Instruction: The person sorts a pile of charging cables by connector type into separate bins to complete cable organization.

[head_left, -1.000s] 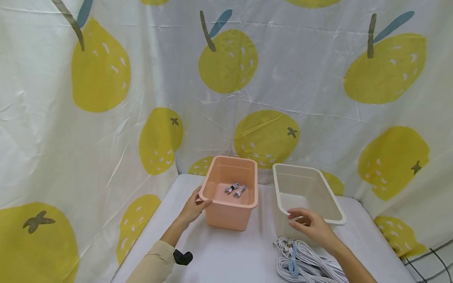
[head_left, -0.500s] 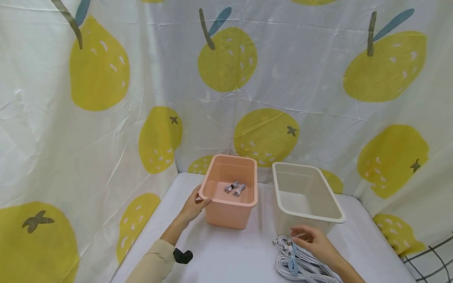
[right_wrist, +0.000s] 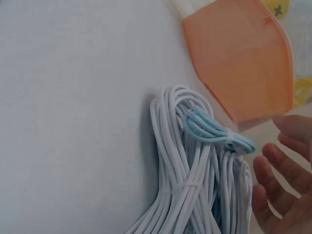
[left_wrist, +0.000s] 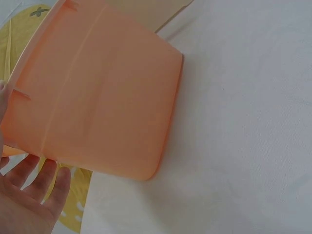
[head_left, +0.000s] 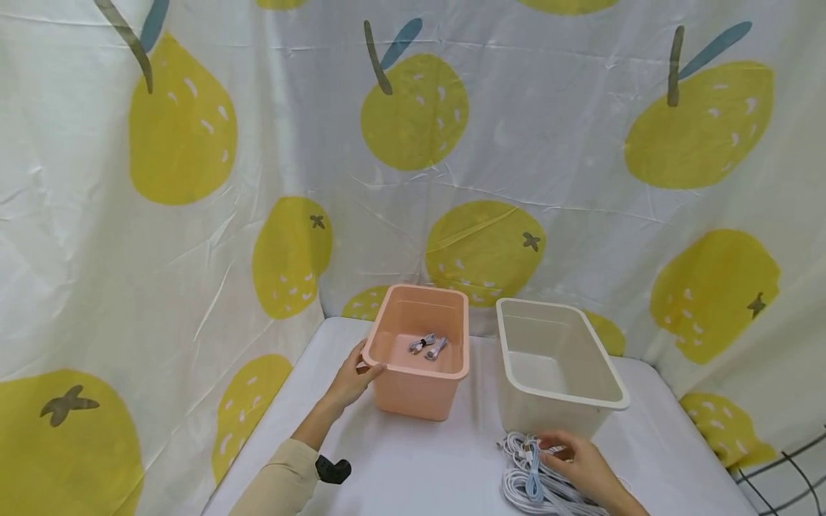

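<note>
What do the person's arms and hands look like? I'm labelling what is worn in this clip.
The left hand is bare, with a beige sleeve pushed up the forearm. A small black device sits by the sleeve's cuff. The right hand and its forearm are bare, with no sleeve in view. No rings, gloves or markings show on either hand.

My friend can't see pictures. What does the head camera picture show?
A person's left hand holds the rim of a pink bin with two small cables inside, while the right hand rests on a pile of white cables. A white bin stands beside the pink one on a white table.
</note>
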### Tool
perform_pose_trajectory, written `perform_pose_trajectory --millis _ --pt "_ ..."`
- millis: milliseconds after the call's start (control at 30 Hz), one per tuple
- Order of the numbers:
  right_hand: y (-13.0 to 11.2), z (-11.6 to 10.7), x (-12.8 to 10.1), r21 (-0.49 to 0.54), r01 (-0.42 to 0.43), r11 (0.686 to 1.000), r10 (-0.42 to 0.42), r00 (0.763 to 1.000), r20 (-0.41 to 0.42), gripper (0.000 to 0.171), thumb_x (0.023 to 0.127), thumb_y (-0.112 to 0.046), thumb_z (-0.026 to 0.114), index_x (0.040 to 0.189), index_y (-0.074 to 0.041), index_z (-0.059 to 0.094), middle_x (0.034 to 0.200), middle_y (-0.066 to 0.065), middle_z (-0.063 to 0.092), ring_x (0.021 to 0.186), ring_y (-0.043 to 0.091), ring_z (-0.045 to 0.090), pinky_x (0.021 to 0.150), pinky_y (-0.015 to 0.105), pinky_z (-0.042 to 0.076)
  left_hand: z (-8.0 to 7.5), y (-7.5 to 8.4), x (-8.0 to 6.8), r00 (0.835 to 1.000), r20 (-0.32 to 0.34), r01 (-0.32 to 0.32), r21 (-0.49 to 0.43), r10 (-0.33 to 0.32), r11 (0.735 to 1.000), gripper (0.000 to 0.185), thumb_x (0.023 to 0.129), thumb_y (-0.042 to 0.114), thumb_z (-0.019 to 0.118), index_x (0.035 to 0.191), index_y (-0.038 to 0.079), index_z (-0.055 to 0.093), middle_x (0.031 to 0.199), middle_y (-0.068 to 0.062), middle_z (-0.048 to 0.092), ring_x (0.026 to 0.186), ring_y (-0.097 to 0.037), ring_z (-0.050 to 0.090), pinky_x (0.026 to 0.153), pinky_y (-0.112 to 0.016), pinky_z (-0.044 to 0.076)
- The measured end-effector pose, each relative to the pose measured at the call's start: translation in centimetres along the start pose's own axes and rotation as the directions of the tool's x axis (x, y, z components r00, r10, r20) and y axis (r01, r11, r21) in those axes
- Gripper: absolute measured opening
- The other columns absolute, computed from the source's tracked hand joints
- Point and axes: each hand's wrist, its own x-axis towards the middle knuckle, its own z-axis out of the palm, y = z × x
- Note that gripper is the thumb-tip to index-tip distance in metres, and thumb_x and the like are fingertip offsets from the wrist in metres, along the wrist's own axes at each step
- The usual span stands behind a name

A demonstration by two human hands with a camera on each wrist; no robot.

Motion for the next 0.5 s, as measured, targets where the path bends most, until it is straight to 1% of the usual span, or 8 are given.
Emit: perform_pose_trajectory --millis 100,167,267,333,400,500 --pt "0.5 0.3 -0.3 -0.055 -0.042 0.998 0.041 0.999 -0.017 0.035 0.088 -0.014 0.083 0.117 0.001 0.071 0.098 0.004 0.072 0.080 0.008 0.066 0.070 0.028 0.056 0.0 -0.2 0.0 1.000 0.002 0.002 -0.004 -0.002 1.000 0.081 0.099 0.029 0.074 0.163 0.009 0.028 0.146 -0.023 0.052 0.123 -0.036 0.060 0.100 -0.055 0.049" --pt "0.7 0.5 -0.4 -0.083 -0.067 0.994 0.066 0.998 -0.017 0.037 0.087 -0.015 0.084 0.118 0.000 0.071 0.096 0.002 0.071 0.076 0.006 0.065 0.068 0.027 0.055 0.0 -0.2 0.0 1.000 0.001 0.005 -0.004 -0.005 1.000 0.081 0.099 0.030 0.074 0.163 0.010 0.028 0.146 -0.023 0.052 0.123 -0.036 0.060 0.100 -0.055 0.049" --pt "0.7 1.1 -0.5 -0.126 -0.061 0.990 0.060 0.998 -0.009 0.039 0.085 -0.017 0.086 0.116 0.002 0.071 0.090 -0.002 0.070 0.071 0.004 0.062 0.063 0.026 0.054 0.0 -0.1 0.0 1.000 0.000 0.005 -0.001 -0.005 1.000 0.082 0.099 0.031 0.074 0.163 0.010 0.027 0.146 -0.023 0.052 0.123 -0.035 0.060 0.100 -0.055 0.049" --pt "0.6 1.6 -0.5 -0.178 -0.053 0.983 0.052 0.999 -0.011 0.044 0.082 -0.020 0.088 0.116 0.002 0.071 0.086 -0.004 0.067 0.069 0.004 0.058 0.061 0.026 0.052 0.0 -0.1 -0.1 1.000 -0.001 0.008 -0.001 -0.008 1.000 0.083 0.099 0.032 0.074 0.163 0.010 0.027 0.146 -0.022 0.052 0.123 -0.035 0.060 0.101 -0.055 0.049" --pt "0.3 2.2 -0.5 -0.246 -0.072 0.967 0.066 0.997 -0.032 0.049 0.078 -0.024 0.091 0.117 -0.001 0.072 0.083 -0.008 0.063 0.068 0.004 0.054 0.061 0.027 0.050 0.0 -0.1 -0.1 1.000 -0.002 0.007 0.002 -0.007 1.000 0.084 0.098 0.033 0.074 0.163 0.010 0.027 0.146 -0.022 0.052 0.123 -0.035 0.060 0.101 -0.055 0.049" --pt "-0.1 3.1 -0.5 -0.345 -0.141 0.928 0.122 0.990 -0.076 0.054 0.073 -0.026 0.095 0.117 -0.004 0.073 0.081 -0.010 0.057 0.070 0.006 0.050 0.063 0.030 0.047 0.0 -0.2 -0.1 1.000 0.000 0.007 0.000 -0.007 1.000 0.084 0.099 0.033 0.074 0.164 0.010 0.027 0.147 -0.023 0.052 0.124 -0.035 0.060 0.101 -0.055 0.049"
